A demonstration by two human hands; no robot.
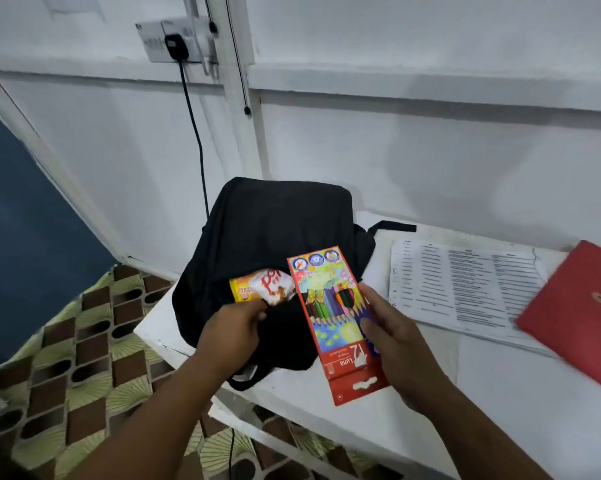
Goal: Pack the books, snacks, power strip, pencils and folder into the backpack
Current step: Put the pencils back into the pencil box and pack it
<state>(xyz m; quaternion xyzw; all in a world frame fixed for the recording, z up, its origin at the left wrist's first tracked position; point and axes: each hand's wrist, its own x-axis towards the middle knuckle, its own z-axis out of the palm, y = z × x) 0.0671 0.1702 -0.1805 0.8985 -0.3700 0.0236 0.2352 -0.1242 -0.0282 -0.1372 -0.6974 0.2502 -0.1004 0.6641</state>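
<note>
Over backpack [271, 230], right hand [396, 337] gripping pencils [337, 320]

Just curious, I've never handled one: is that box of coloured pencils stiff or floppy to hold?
Probably fairly stiff: the pencil box stays flat though the right hand grips only one edge. It looks like thin card, so likely light. The pencils could slip out if it were tipped, though I can't see an open end.

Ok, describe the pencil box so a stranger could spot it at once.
On the white table, beside the black backpack, the right hand holds a long, flat red pencil box. Unlike the plain red folder farther right, it shows coloured pencils and a "12".
</note>
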